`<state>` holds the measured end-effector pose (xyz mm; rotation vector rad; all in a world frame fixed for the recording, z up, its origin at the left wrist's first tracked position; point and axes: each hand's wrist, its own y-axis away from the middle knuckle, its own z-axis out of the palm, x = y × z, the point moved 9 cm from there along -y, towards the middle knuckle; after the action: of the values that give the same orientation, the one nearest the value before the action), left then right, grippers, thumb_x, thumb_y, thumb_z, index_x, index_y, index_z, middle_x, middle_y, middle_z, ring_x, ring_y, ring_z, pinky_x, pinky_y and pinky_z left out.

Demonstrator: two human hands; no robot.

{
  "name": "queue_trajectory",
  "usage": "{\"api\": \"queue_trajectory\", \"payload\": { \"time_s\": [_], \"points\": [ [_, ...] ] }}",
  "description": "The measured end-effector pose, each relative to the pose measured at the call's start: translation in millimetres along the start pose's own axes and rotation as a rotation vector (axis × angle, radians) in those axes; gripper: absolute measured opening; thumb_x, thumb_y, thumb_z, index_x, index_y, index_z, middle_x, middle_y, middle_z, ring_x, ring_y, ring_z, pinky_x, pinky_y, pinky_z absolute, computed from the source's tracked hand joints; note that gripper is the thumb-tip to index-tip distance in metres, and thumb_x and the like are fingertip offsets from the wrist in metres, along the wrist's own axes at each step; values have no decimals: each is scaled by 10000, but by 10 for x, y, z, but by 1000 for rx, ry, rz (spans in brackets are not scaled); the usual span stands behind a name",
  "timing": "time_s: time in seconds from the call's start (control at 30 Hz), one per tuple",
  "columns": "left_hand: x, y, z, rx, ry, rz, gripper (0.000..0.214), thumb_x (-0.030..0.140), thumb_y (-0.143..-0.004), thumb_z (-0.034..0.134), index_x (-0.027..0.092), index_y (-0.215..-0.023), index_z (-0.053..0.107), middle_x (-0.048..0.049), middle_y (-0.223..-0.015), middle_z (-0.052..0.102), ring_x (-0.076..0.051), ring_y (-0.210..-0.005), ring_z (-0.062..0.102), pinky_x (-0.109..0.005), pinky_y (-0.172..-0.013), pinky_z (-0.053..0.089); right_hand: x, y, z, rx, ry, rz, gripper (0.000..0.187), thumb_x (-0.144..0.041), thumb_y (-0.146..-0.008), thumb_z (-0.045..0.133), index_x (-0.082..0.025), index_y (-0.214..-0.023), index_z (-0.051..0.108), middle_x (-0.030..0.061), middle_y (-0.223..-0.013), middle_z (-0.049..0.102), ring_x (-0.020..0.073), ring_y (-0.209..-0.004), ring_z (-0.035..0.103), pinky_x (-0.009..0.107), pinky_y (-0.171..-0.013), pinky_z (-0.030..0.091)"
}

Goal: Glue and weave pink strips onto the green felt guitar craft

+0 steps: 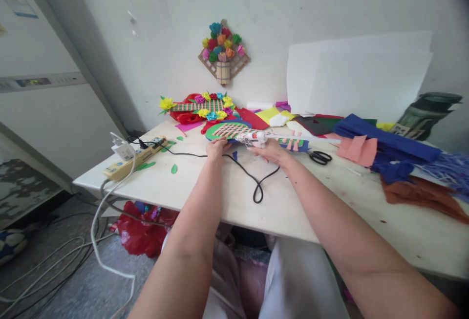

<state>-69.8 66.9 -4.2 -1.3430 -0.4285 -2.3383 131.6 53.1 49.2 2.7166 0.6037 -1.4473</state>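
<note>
A guitar-shaped paper craft, green with a blue edge and pink strips woven across it, lies on the table in front of me. My left hand grips its near left edge, fingers partly hidden. In my right hand is a white hot glue gun, its nozzle over the craft's middle. A long white glue stick sticks out of its back to the right. The gun's black cord loops across the table. Black-handled scissors lie right of the craft's narrow end.
A power strip with plugs sits at the left, near cut green leaves. Behind stands a finished flowered craft. Crepe paper and a green bottle crowd the right. A red bag is below the table.
</note>
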Motion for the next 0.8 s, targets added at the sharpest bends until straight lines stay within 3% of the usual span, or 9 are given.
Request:
{"api": "queue_trajectory", "payload": {
  "time_s": [0.37, 0.8],
  "points": [
    [0, -14, 6, 7, 15, 13, 151, -38, -593, 561, 97, -614, 628, -17, -554, 607, -130, -508, 610, -300, -673, 555, -15, -21, 78, 24, 62, 28, 238, -390, -685, 645, -166, -692, 564, -5, -540, 564, 66, -326, 391, 204, -317, 319],
    [2, -7, 26, -2, 1, -2, 153, -30, -586, 563, 107, -616, 624, -22, -572, 616, -162, -598, 642, -311, -691, 554, -15, -107, 81, 82, 149, -64, 236, -394, -689, 642, -177, -780, 637, 14, -542, 593, 154, -486, 548, 241, -454, 420]
  ]
}}
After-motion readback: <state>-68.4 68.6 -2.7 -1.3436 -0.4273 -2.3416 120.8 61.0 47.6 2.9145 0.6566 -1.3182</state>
